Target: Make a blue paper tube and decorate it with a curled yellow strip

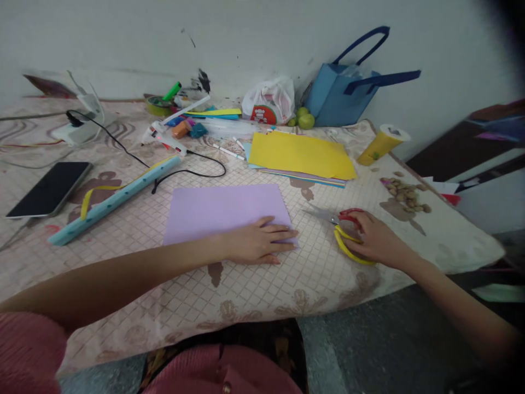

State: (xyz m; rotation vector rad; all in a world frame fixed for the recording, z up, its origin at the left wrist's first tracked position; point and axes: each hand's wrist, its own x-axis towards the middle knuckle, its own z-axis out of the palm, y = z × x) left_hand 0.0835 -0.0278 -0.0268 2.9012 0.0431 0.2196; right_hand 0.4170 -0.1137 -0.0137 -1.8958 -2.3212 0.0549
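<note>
A sheet of lilac paper point(221, 210) lies flat on the patterned tablecloth in front of me. Across its lower right part rests my left hand point(260, 241), palm down with the fingers stretched toward the paper's right edge. To the right of the sheet, my right hand point(371, 238) grips a pair of scissors point(329, 217) by the red and yellow handles. Their blades point left toward the paper, apart from it. Behind the lilac sheet sits a stack of coloured paper with a yellow sheet point(301, 156) on top.
On the left are a light blue strip point(118, 200) with a yellow band, a phone point(51, 189) and a corded glue gun point(166, 138). A plastic bag point(268, 101), a blue bag point(338, 96) and a yellow canister point(379, 148) stand behind. Nuts point(406, 194) lie at right.
</note>
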